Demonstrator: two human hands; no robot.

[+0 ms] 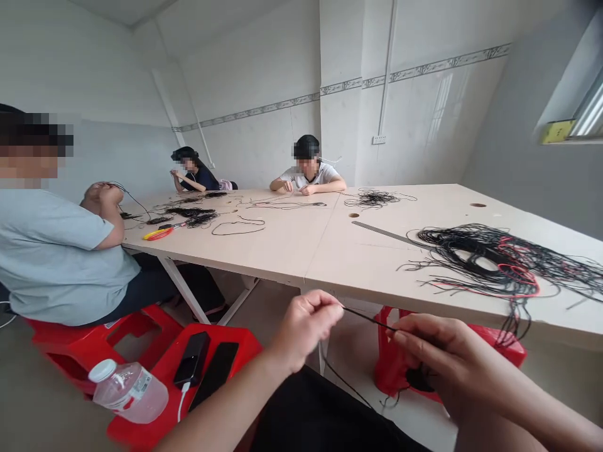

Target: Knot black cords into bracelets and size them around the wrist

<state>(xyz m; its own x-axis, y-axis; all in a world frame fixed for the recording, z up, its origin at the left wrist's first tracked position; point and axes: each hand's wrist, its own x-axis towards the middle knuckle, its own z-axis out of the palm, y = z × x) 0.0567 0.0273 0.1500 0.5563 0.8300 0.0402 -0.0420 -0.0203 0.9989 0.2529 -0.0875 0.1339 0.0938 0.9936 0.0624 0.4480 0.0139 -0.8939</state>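
A thin black cord point(368, 317) runs in a short, nearly straight stretch between my two hands, in front of the table edge. My left hand point(308, 329) pinches one end of this stretch between thumb and fingertips. The other end is gripped between the thumb and forefinger of my right hand point(447, 351), which sits lower and to the right. A loose length of cord hangs below my left hand towards my lap. Something dark shows under my right hand, partly hidden by it. Beyond that hand, a big heap of black and red cords point(499, 251) lies on the table.
The pale table point(282, 257) carries a metal ruler point(386, 233), more black cords point(374, 198) and yellow-and-red-handled pliers point(159, 234). Red stools stand around me; the left one point(240, 342) holds a bottle point(132, 392), a power bank point(192, 358) and a phone. Three people sit around the table.
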